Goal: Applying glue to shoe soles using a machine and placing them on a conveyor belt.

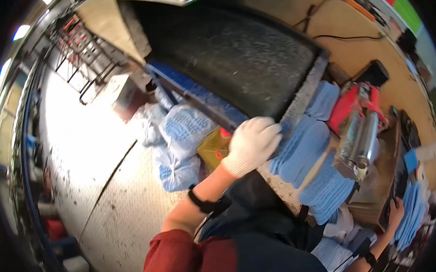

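Observation:
My left hand, in a white knit glove, is at the near corner of a large dark tray-like chute. Its fingers are curled over the chute's rim. Low on the right is my right hand, bare, between a brown box edge and a bunch of blue knit pieces. Its fingers are small and partly hidden, so I cannot make out whether they grip anything. Beside the chute lie stacks of flat blue knit pieces, with another stack nearer me. Both wrists carry black bands.
A metal roller device and a red piece lie beyond the stacks. Clear bags of blue pieces and a yellow container stand below the chute's left side. A white box and black metal racks are farther left.

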Available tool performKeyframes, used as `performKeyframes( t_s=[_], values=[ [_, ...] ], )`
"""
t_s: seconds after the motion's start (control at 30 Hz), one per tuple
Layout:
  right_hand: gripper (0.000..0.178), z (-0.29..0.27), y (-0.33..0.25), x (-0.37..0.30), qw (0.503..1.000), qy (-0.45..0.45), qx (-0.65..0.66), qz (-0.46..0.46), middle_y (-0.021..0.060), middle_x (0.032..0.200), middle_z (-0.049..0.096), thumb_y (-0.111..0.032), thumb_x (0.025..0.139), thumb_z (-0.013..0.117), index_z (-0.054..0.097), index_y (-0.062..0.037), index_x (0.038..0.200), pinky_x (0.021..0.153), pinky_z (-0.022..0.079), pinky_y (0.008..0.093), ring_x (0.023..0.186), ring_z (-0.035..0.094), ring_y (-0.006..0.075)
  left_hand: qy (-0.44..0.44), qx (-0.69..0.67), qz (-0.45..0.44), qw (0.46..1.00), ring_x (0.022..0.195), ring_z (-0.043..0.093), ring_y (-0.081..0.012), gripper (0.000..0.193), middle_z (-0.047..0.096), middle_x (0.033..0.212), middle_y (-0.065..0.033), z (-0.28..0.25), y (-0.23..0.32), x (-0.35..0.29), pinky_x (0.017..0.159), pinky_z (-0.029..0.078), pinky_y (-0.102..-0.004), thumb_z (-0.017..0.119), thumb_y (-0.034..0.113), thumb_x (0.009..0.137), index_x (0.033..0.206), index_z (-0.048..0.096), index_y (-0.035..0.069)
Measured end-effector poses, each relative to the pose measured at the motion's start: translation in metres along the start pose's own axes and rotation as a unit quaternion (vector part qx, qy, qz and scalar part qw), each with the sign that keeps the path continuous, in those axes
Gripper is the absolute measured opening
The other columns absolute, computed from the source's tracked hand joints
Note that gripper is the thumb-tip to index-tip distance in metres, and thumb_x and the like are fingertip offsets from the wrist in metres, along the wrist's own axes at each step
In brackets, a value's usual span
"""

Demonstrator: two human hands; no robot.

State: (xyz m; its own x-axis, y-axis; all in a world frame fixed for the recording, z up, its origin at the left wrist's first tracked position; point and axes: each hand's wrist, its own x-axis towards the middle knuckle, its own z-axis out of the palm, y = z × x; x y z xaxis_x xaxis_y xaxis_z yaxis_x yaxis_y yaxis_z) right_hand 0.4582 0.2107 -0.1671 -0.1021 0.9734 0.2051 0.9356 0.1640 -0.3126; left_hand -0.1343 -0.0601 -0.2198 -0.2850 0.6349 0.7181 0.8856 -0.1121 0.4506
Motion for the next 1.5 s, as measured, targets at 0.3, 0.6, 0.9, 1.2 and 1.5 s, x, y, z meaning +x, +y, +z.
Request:
performKeyframes(
  t_s=[0.3,0.6,0.9,1.2,1.5],
  values=[
    [0.036,0.034,-0.019,0.016,0.960,0.110,-0.235,-0.110,0.0192,0.113,0.064,-0.020,0.093,0.056,0.059,0.0025,0.120,0.089,0.047,0.0352,0.100,0.062,0.0301,-0.078,0.178,-0.086,0.977,0.118,0.047,-0.0351,0.040,0.054,0.116,-0.0157,0.025,-0.046,0.015,0.099,0.038,-0.0454,0.065,0.029,0.081,0.112,0.059,0.006],
    [0.039,0.206,-0.183,-0.106,0.985,0.039,-0.045,-0.164,0.0234,0.105,0.059,-0.034,0.092,0.061,0.057,0.0030,0.106,0.091,0.042,0.0494,0.095,0.057,0.0396,-0.241,0.106,-0.145,0.954,0.121,0.045,-0.0370,0.047,0.054,0.120,-0.0200,0.024,-0.022,0.048,0.102,0.035,-0.0462,0.065,0.034,0.081,0.116,0.059,0.003],
    [0.048,0.209,-0.266,-0.103,0.975,0.035,0.022,-0.218,0.0242,0.114,0.058,-0.022,0.072,0.074,0.060,-0.0014,0.112,0.090,0.042,0.0511,0.105,0.053,0.0454,-0.184,0.256,-0.079,0.946,0.121,0.046,-0.0382,0.044,0.052,0.125,-0.0217,0.021,-0.033,0.034,0.102,0.036,-0.0475,0.063,0.027,0.085,0.119,0.057,0.001],
    [0.043,0.245,-0.195,-0.100,0.928,-0.004,0.367,-0.057,0.0134,0.118,0.058,-0.019,0.087,0.064,0.052,0.0008,0.123,0.096,0.041,0.0389,0.108,0.056,0.0282,-0.170,0.230,-0.076,0.955,0.130,0.040,-0.0383,0.049,0.049,0.131,-0.0222,0.031,-0.033,0.022,0.109,0.032,-0.0470,0.060,0.033,0.087,0.124,0.054,0.003],
    [0.046,0.182,-0.165,-0.088,0.904,0.033,0.422,0.065,0.0096,0.118,0.060,-0.010,0.095,0.054,0.044,-0.0045,0.139,0.085,0.045,0.0288,0.102,0.058,0.0179,-0.098,0.166,-0.065,0.979,0.118,0.047,-0.0379,0.047,0.051,0.123,-0.0219,0.030,-0.019,0.036,0.099,0.039,-0.0431,0.068,0.019,0.077,0.118,0.054,0.000]
  ],
)
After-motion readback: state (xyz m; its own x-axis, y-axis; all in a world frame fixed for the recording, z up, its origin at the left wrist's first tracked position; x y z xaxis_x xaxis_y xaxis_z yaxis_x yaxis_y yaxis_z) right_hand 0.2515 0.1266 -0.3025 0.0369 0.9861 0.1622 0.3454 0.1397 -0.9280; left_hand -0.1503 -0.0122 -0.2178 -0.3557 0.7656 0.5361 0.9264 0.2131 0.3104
